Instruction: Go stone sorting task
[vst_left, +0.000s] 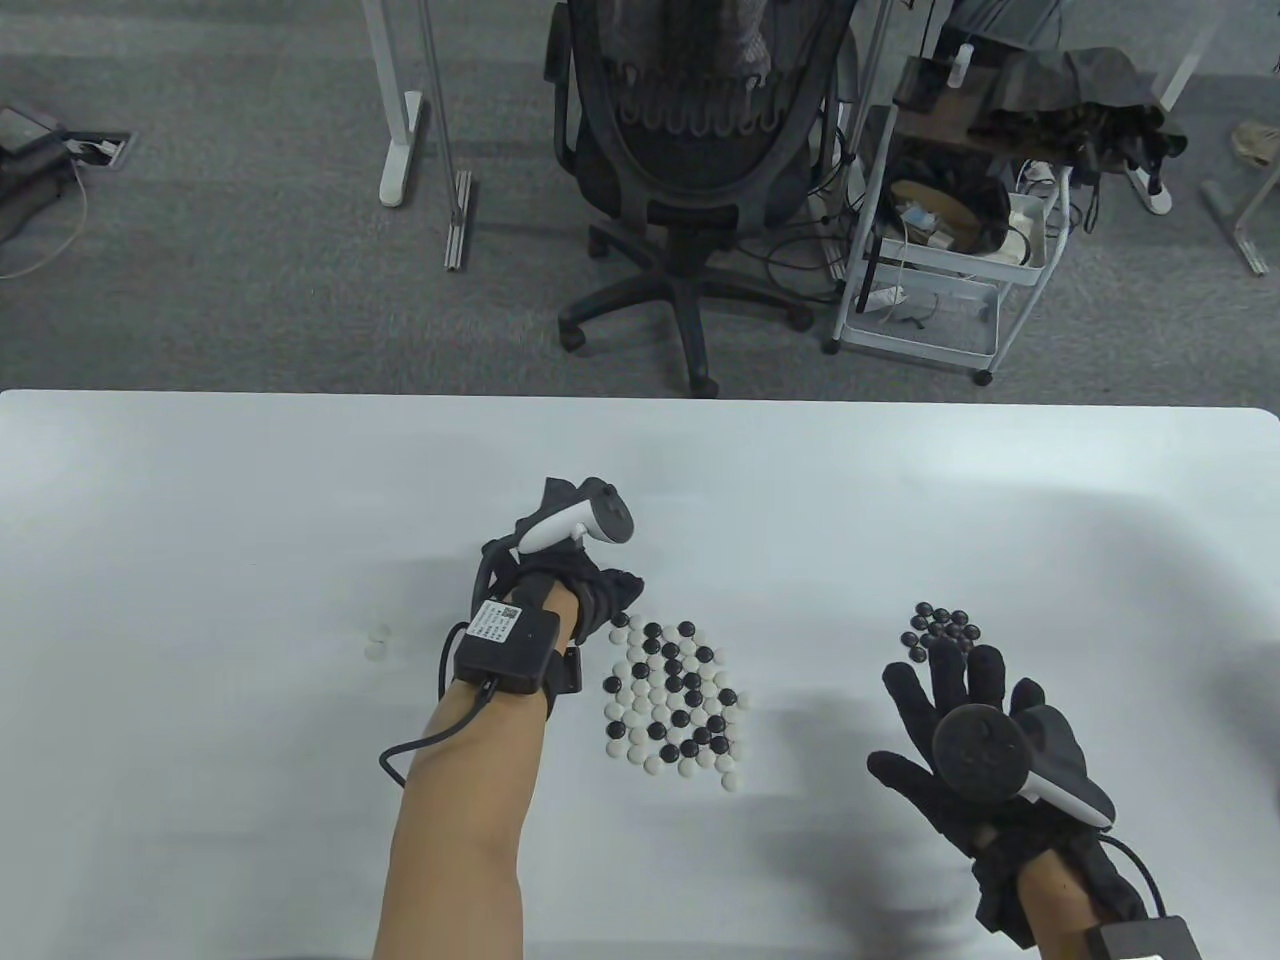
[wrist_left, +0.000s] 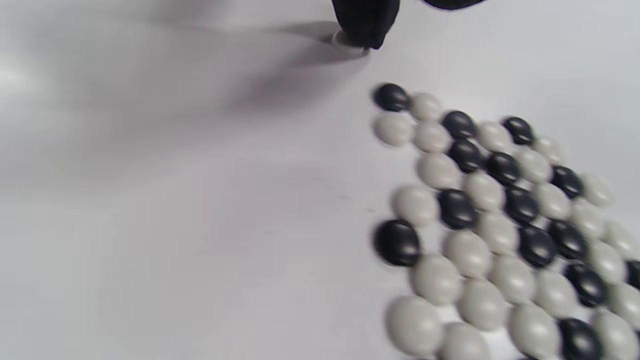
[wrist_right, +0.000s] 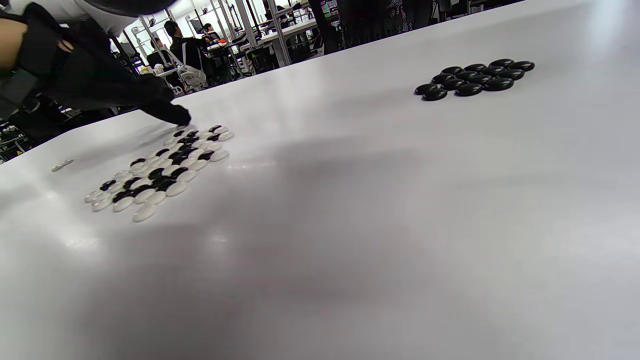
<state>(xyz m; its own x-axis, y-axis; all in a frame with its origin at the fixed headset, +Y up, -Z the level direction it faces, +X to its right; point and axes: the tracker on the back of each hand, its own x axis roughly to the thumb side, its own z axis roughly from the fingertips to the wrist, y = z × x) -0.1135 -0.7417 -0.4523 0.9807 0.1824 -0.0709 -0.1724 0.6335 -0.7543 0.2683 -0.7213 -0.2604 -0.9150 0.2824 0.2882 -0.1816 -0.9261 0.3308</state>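
A mixed pile of black and white Go stones (vst_left: 675, 700) lies at the table's middle; it also shows in the left wrist view (wrist_left: 500, 225) and the right wrist view (wrist_right: 160, 170). A small group of black stones (vst_left: 940, 628) lies to its right, also seen in the right wrist view (wrist_right: 475, 77). My left hand (vst_left: 622, 598) reaches down at the pile's far left corner. In the left wrist view a fingertip (wrist_left: 365, 25) touches a white stone (wrist_left: 347, 42) that lies on the table just off the pile. My right hand (vst_left: 935, 690) is spread open, palm down, just in front of the black group.
Two white stones (vst_left: 378, 640) lie apart at the left, also visible in the right wrist view (wrist_right: 62, 165). The white table (vst_left: 200, 500) stretches wide on both sides. An office chair (vst_left: 690, 180) and a cart (vst_left: 940, 250) stand beyond the far edge.
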